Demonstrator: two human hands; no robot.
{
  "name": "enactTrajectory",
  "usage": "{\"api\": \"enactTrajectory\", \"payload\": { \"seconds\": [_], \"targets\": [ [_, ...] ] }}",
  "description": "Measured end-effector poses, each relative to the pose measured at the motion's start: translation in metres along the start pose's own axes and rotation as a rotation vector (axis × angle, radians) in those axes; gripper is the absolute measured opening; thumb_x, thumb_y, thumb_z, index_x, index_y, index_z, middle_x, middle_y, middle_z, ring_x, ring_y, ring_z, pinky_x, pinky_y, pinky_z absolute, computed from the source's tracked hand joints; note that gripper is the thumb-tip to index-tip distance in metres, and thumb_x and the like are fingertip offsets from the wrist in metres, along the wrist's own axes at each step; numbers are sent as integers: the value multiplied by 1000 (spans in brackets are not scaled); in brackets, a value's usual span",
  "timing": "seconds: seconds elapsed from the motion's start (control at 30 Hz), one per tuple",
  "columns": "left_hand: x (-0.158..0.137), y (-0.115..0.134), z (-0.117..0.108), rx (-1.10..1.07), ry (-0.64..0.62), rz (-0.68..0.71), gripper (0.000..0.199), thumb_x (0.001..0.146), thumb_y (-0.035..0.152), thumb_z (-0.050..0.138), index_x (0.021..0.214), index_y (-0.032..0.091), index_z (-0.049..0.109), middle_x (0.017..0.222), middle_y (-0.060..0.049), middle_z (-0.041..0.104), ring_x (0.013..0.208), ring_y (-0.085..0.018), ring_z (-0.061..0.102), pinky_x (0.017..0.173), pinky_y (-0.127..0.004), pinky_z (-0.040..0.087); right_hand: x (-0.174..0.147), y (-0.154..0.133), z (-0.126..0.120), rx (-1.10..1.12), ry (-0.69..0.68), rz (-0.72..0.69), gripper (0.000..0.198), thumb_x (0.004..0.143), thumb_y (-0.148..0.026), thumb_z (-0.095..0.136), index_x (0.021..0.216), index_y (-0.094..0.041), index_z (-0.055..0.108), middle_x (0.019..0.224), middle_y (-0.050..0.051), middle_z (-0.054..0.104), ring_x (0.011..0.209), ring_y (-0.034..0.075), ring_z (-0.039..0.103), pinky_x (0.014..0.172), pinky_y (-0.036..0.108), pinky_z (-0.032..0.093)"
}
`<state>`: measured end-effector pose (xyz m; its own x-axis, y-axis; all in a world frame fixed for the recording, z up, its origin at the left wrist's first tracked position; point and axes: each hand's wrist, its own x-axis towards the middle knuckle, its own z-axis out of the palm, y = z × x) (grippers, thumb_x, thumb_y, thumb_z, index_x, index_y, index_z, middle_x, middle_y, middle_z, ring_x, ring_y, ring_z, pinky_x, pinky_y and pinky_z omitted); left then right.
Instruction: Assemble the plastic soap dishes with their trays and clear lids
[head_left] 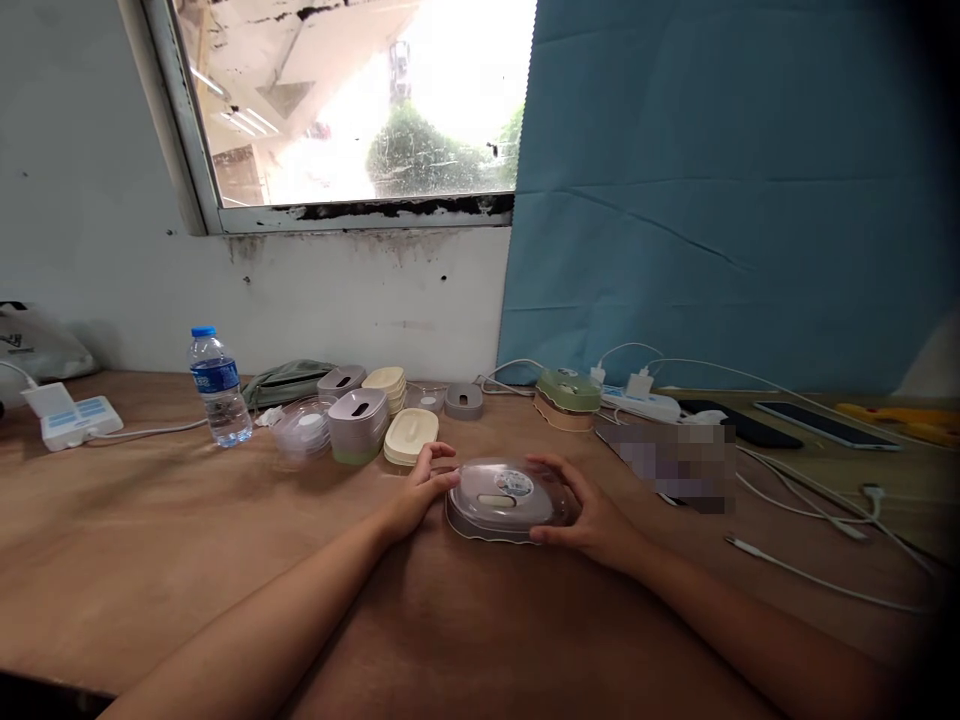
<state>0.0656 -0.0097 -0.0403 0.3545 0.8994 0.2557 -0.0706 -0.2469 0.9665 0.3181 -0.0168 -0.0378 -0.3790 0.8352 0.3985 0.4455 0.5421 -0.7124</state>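
A grey oval plastic box (484,530) with a wavy lower rim sits on the table in front of me. Over its top is a transparent lid (480,482) that bears a round sticker (514,484). My left hand (420,492) grips the left end, its thumb on the lid's edge and fingers curled behind. On the opposite end my right hand (585,508) is wrapped round the box, thumb at the front and fingers at the back. Just beyond my left hand stand stacked cream lids (412,436) and stacked lilac covers with slots (360,415).
Transparent lids (301,425) lie stacked near a water bottle (217,385). A green box (568,388) rests on a tan one (566,415) at the back. Phones (825,425), power strips (645,403) and white cables (817,585) spread over the right side.
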Motion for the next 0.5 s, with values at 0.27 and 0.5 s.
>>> {"api": "enactTrajectory", "payload": {
  "seconds": [0.27, 0.5],
  "targets": [
    [0, 0, 2, -19, -52, -52, 39, 72, 30, 58, 102, 19, 37, 109, -8, 47, 102, -19, 48, 88, -33, 37, 3, 2, 4, -87, -91, 1, 63, 61, -43, 69, 115, -22, 44, 115, 8, 49, 106, 25, 48, 89, 37, 42],
    [-3, 3, 7, -24, -67, -131, 51, 67, 32, 65, 103, 21, 30, 92, -5, 56, 86, -17, 57, 76, -31, 42, 3, -2, 6, -172, -93, -83, 61, 65, -45, 65, 117, -24, 42, 118, 8, 45, 109, 25, 43, 92, 38, 38]
  ]
}}
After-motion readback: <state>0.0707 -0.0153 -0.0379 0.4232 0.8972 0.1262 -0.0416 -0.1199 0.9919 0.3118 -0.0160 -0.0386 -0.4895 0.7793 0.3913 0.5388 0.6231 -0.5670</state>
